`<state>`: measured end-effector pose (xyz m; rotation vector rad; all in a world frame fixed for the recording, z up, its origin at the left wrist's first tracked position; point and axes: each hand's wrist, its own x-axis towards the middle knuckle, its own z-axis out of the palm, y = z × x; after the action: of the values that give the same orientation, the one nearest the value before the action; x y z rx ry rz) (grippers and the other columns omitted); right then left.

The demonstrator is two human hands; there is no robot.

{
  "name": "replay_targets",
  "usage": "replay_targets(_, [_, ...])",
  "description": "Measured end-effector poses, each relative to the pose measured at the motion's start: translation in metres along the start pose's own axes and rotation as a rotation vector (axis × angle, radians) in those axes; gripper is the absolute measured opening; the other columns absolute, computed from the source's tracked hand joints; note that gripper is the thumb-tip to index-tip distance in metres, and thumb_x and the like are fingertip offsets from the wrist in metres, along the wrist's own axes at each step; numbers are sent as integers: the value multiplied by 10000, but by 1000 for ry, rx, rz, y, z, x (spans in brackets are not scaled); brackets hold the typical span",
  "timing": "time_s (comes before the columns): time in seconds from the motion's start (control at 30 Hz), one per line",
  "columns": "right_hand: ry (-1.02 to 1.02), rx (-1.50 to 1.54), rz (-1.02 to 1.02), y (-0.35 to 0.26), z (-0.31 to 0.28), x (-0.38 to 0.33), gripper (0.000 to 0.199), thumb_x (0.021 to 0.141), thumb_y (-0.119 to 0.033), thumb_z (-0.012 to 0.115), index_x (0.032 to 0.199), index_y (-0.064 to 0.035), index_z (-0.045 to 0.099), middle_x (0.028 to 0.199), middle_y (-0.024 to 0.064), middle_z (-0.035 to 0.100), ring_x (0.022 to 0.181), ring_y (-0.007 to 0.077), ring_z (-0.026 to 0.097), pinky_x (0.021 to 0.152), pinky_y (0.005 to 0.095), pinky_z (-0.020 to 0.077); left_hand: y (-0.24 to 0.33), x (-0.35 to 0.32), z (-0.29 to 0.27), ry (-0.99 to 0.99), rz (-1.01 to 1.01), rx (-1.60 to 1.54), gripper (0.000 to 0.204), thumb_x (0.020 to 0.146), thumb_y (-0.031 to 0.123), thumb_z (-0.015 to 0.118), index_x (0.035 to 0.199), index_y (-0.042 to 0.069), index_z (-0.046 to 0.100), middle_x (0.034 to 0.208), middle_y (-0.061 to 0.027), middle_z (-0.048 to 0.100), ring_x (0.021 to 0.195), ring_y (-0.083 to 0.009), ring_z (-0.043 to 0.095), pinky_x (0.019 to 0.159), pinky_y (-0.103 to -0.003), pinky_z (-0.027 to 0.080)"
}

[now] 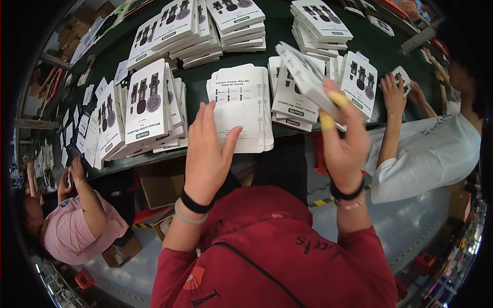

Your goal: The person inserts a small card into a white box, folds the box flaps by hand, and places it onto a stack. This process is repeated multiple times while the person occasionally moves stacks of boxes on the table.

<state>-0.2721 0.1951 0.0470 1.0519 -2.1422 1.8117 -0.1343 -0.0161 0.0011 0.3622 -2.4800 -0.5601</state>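
Observation:
My left hand (208, 146) is open, fingers stretched and thumb apart, at the left edge of a stack of flat white unfolded cartons (241, 120) in front of me. In my right hand (346, 136), which has yellow wraps on its fingers, is a white microphone box (305, 72). This box is tilted, slightly blurred, and raised above other boxes. Right below it lies a pile of finished boxes (292, 105) with microphones printed on them. My right fingertips are partly hidden behind the box.
Stacked boxes (146, 100) stand left of the flat cartons. More piles (169, 28) (321, 23) line the dark green table (277, 31). At right, a person in white (421, 154) handles a box (400, 79); a person in pink (84, 223) works at left. Cardboard boxes (159, 187) sit below.

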Motion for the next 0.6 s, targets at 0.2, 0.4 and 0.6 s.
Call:
replay_targets(0.2, [-216,-697,-229,66,19,-11,327,886,45,583,1198,-50,608,1382,110,594,1357,364,469,1175,498,302,4,21,11,-244,-270,194,755,862,360,750,1360,-93,408,1141,-267,556,997,-409,595,813,-447,508])
replay_targets(0.4, [-258,-663,-196,57,19,-13,302,879,20,598,1172,-51,622,1378,103,596,1382,359,433,1178,498,293,-5,20,13,-75,-240,120,671,895,297,726,1354,-85,420,1064,-235,561,957,-395,596,783,-442,502])
replay_targets(0.6, [-203,-506,-270,31,16,-9,337,854,26,640,1184,-44,633,1316,127,627,1220,332,576,1030,425,453,-3,12,2,178,-269,-562,335,942,120,662,1204,-62,558,949,-143,574,864,-241,597,748,-334,485])
